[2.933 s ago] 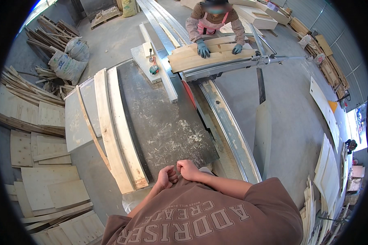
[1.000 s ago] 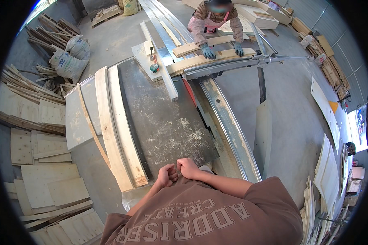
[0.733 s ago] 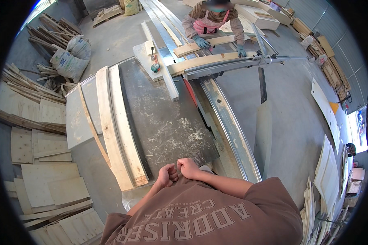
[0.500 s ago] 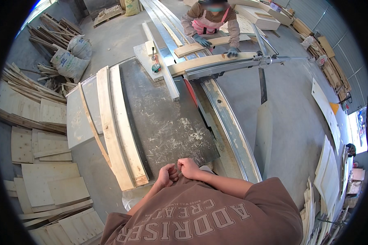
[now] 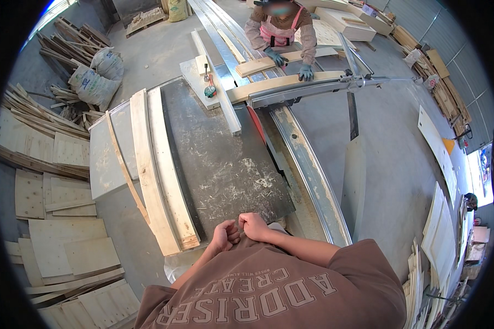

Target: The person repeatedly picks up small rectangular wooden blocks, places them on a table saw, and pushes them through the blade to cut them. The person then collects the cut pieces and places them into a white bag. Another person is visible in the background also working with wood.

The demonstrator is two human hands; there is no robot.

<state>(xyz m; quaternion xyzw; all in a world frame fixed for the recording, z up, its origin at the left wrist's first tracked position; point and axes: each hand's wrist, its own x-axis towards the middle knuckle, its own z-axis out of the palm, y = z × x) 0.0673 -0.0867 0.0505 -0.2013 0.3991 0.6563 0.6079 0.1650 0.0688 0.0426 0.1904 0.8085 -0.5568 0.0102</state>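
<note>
Floor of grey concrete (image 5: 389, 175) spreads to the right of a dark surface (image 5: 214, 137) strewn with pale dust and shavings. A metal rail (image 5: 312, 164) runs along the right side of that surface, near to far. Two long planks (image 5: 148, 170) lie side by side along its left part. At the far end stands a co-worker (image 5: 280, 35) in a pink apron, one gloved hand at a farther board (image 5: 251, 67), the other on a nearer board (image 5: 263, 88). At the near edge, the person's left hand (image 5: 224, 236) and right hand (image 5: 252, 227) are just beside each other, each curled into a fist, fingers folded in; I cannot tell whether either holds anything. A small red tool (image 5: 210, 91) lies far left.
</note>
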